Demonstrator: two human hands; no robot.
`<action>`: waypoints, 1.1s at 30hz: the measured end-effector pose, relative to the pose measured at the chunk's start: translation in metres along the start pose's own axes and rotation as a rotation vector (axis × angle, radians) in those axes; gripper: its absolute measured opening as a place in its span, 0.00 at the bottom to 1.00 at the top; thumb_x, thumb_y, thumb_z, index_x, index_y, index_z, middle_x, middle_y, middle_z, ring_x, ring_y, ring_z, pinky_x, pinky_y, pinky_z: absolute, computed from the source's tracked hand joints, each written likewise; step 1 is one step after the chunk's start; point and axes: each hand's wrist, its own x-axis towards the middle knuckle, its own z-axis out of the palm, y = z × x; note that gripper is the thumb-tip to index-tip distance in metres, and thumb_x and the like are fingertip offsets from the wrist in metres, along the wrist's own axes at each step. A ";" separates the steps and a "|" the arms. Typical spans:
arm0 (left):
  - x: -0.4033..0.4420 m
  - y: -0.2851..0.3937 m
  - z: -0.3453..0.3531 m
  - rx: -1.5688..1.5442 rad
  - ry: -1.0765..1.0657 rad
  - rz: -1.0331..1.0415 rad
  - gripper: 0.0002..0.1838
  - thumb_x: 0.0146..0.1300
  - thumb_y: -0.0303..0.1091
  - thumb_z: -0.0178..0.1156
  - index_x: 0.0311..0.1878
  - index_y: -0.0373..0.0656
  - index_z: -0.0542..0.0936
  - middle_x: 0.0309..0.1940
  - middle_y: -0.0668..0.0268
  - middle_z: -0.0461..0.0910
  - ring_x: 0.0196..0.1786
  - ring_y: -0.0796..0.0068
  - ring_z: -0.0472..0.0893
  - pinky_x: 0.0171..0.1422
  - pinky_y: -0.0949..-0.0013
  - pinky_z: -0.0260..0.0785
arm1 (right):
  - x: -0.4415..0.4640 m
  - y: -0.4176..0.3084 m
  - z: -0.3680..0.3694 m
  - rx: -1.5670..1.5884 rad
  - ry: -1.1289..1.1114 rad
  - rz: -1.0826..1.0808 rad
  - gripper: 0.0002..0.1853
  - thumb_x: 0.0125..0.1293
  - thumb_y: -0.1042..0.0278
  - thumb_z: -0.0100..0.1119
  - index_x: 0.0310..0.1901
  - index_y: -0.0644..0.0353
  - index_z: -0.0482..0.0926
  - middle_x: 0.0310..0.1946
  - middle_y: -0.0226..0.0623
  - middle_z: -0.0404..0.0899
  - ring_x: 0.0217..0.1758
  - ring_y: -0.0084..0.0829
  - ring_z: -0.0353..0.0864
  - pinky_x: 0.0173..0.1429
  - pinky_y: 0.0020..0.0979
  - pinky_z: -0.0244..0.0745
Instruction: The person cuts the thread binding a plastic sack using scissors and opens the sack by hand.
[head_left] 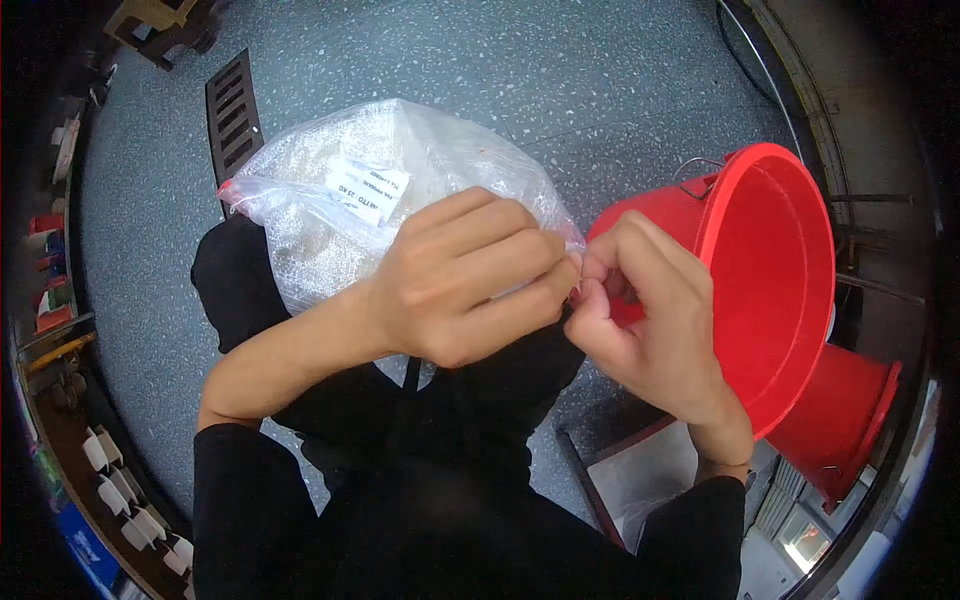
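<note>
A large see-through plastic bag (440,140) with a whitish woven layer lies on the floor before my knees. Its white label (367,190) carries the print "NETTO: 25 KG". The left end is gathered and has a red tie (226,188). My left hand (480,280) is closed on the bag's gathered right corner, with its knuckles up. Against it, my right hand (650,310) is closed in a pinch at the same corner. A small red bit shows between the fingertips; what exactly the right fingers pinch is mostly hidden.
An upright-tilted red bucket (770,290) with a wire handle stands close by my right hand. Behind it is a second red bucket (840,410). A dark slotted grate (232,115) lies at the upper left, near a stool (160,25). Shelves (110,480) line the left side.
</note>
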 end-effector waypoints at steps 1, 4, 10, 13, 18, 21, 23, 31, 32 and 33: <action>0.000 0.000 0.001 0.005 0.015 0.003 0.14 0.42 0.23 0.75 0.36 0.35 0.85 0.34 0.60 0.83 0.32 0.66 0.82 0.32 0.68 0.75 | 0.000 0.003 0.001 0.006 0.002 0.005 0.09 0.51 0.83 0.63 0.32 0.64 0.73 0.26 0.40 0.72 0.26 0.38 0.76 0.31 0.35 0.73; 0.000 -0.001 0.003 0.022 0.052 0.012 0.15 0.41 0.24 0.75 0.36 0.35 0.85 0.36 0.60 0.83 0.35 0.65 0.82 0.35 0.66 0.76 | 0.001 0.001 -0.005 0.016 -0.022 0.042 0.09 0.52 0.83 0.60 0.33 0.64 0.71 0.27 0.41 0.71 0.26 0.39 0.75 0.32 0.34 0.72; 0.001 -0.001 -0.002 0.072 0.063 0.035 0.14 0.42 0.26 0.76 0.35 0.40 0.85 0.38 0.61 0.84 0.38 0.64 0.83 0.43 0.59 0.79 | 0.003 0.000 -0.016 0.147 -0.020 0.069 0.06 0.55 0.82 0.61 0.33 0.64 0.74 0.26 0.37 0.71 0.26 0.28 0.73 0.31 0.29 0.69; 0.002 0.000 -0.003 0.084 0.062 0.029 0.12 0.44 0.27 0.75 0.34 0.41 0.84 0.36 0.63 0.83 0.37 0.64 0.82 0.43 0.59 0.79 | 0.002 -0.007 -0.020 0.195 -0.045 0.147 0.03 0.57 0.82 0.60 0.33 0.65 0.77 0.27 0.31 0.74 0.28 0.20 0.73 0.33 0.23 0.67; 0.000 0.003 -0.002 0.065 0.078 0.005 0.11 0.43 0.27 0.75 0.31 0.41 0.84 0.32 0.66 0.81 0.34 0.67 0.81 0.43 0.61 0.78 | 0.001 -0.011 -0.020 0.237 -0.077 0.173 0.04 0.59 0.79 0.66 0.35 0.65 0.82 0.25 0.32 0.74 0.25 0.19 0.73 0.30 0.25 0.68; 0.000 0.004 -0.003 0.055 0.027 -0.001 0.11 0.42 0.27 0.75 0.30 0.41 0.83 0.31 0.66 0.80 0.33 0.69 0.80 0.43 0.60 0.76 | -0.001 -0.015 -0.012 0.203 -0.059 0.175 0.03 0.59 0.81 0.64 0.34 0.66 0.81 0.26 0.33 0.75 0.27 0.19 0.75 0.31 0.25 0.70; -0.002 0.004 -0.001 0.069 0.031 -0.008 0.11 0.42 0.28 0.75 0.30 0.41 0.83 0.30 0.67 0.80 0.33 0.70 0.79 0.43 0.60 0.74 | -0.004 -0.016 -0.008 0.150 -0.060 0.142 0.03 0.59 0.84 0.59 0.33 0.67 0.79 0.28 0.33 0.76 0.29 0.19 0.77 0.33 0.21 0.70; 0.002 0.010 -0.006 0.110 0.027 0.052 0.09 0.46 0.32 0.73 0.31 0.44 0.83 0.31 0.70 0.81 0.34 0.73 0.80 0.50 0.59 0.71 | -0.002 -0.006 -0.006 0.199 -0.129 0.138 0.04 0.60 0.82 0.49 0.34 0.63 0.67 0.28 0.31 0.66 0.29 0.20 0.67 0.33 0.25 0.64; 0.001 0.010 -0.005 0.116 0.028 0.065 0.09 0.47 0.32 0.73 0.32 0.44 0.84 0.32 0.70 0.81 0.34 0.73 0.80 0.51 0.59 0.71 | -0.001 -0.005 -0.008 0.247 -0.152 0.154 0.04 0.61 0.82 0.48 0.34 0.63 0.66 0.28 0.31 0.65 0.29 0.20 0.66 0.33 0.26 0.63; 0.001 0.010 -0.005 0.121 0.031 0.077 0.09 0.47 0.32 0.72 0.32 0.44 0.84 0.32 0.70 0.81 0.34 0.73 0.81 0.51 0.59 0.71 | -0.001 -0.003 -0.009 0.303 -0.180 0.182 0.03 0.62 0.81 0.50 0.35 0.63 0.67 0.28 0.33 0.66 0.29 0.23 0.67 0.33 0.27 0.64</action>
